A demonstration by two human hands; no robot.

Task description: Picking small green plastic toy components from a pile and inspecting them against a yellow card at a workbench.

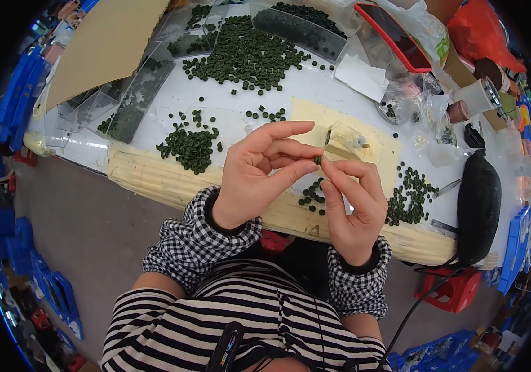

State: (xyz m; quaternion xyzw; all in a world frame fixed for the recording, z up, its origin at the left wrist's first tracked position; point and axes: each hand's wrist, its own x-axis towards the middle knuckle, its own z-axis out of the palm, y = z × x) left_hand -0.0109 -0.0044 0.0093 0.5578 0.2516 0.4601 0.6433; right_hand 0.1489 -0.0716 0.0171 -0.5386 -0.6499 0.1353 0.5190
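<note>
Head view: the cream padded front edge (154, 175) of the table runs across in front of the person, bent by the lens, with both forearms reaching over it. White tabletop (169, 102) shows between the heaps. The tightest spot is around the right hand (359, 211), between a small scatter of green pieces (313, 193) below the fingertips and a loose heap (411, 193) to its right; a cream block (349, 141) on a pale sheet stands just beyond.

The left hand (250, 177) has its thumb and one finger closed on a small dark green piece (317, 160), held above the table between the two hands; another finger stretches out free above. The right hand's fingertips meet the piece from the other side, its thumb lower and apart; whether they grip it or only touch it, I cannot tell.

Another heap (191, 147) lies left of the left hand, and the largest pile (247, 56) spreads farther back between clear trays (141, 99). Cardboard (101, 46) covers the far left. To the right are a red-cased phone (395, 38), white paper (361, 77) and a black pouch (479, 195). Beyond the table are grey floor (92, 229), blue bins (20, 87) and a red stool (450, 290).
</note>
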